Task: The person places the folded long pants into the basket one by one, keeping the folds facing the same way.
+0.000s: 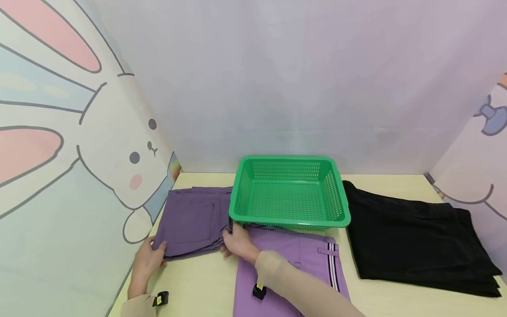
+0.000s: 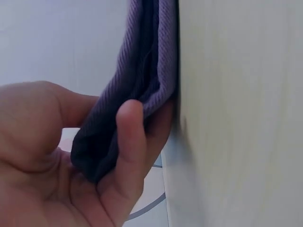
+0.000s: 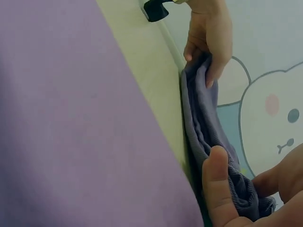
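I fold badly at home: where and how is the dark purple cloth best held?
Probably by the near edge of the cloth, at both ends, from the front, pinched above and below, as the left hand and right hand do: the cloth is folded into flat layers, and the basket crowds its far right corner.

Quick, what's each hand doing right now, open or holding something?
Left hand: closed, holding the near left corner of the folded dark purple trousers.
Right hand: closed, holding their near right corner.
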Tool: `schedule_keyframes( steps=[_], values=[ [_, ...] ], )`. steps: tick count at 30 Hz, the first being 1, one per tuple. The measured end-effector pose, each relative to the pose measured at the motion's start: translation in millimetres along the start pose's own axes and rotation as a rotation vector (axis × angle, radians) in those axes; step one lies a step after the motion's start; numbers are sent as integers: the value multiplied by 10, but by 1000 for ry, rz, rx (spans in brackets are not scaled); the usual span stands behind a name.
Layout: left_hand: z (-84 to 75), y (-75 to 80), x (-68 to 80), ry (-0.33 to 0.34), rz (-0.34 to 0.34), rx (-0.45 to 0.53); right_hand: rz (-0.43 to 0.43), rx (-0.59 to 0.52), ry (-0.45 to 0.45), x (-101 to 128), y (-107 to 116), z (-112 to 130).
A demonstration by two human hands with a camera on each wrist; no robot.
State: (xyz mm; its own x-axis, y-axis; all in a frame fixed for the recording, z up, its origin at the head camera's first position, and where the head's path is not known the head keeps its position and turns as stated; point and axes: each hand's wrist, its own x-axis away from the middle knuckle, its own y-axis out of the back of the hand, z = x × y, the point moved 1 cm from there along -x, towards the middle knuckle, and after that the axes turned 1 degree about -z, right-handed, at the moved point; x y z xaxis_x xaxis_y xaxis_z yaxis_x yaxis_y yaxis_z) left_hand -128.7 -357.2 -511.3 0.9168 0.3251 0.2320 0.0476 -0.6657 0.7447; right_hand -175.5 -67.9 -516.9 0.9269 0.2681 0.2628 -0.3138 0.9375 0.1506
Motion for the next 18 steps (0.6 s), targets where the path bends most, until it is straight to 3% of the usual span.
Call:
schedule_keyframes(
  steps=[12, 16, 18],
  values=[
    [-5, 3, 19, 3, -36, 19, -40, 277, 312, 119, -204, 222],
    [-22, 14, 32, 6, -42, 74, -25, 334, 360, 176, -264, 339],
    [-42, 21, 42, 3, -32, 148, -8, 332, 366, 201, -271, 398]
  ],
)
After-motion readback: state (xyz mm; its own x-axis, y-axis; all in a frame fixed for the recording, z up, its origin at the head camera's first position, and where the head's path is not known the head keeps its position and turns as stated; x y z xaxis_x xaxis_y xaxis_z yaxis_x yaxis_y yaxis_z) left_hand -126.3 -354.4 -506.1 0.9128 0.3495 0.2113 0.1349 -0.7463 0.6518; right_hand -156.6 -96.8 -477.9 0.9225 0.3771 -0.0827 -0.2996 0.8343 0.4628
